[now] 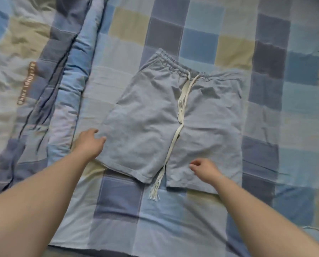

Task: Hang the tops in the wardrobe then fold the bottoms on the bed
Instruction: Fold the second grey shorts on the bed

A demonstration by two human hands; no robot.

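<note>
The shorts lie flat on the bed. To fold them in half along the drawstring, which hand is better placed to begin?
Probably the left hand: it rests at the outer edge of the shorts, ready to lift that leg over. The right hand hovers mid-leg, away from any edge.

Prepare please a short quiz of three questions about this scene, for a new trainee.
1. True or false: the grey shorts lie spread flat, not yet folded.
2. Which hand touches the outer edge of a shorts leg: left hand or right hand?
3. Fill in: the white drawstring runs from the waistband down toward the ____ between the legs.

Key: 1 true. 2 left hand; the right hand is over the other leg, fingers loosely curled. 3 gap. All lies on the checked bedcover.
</note>
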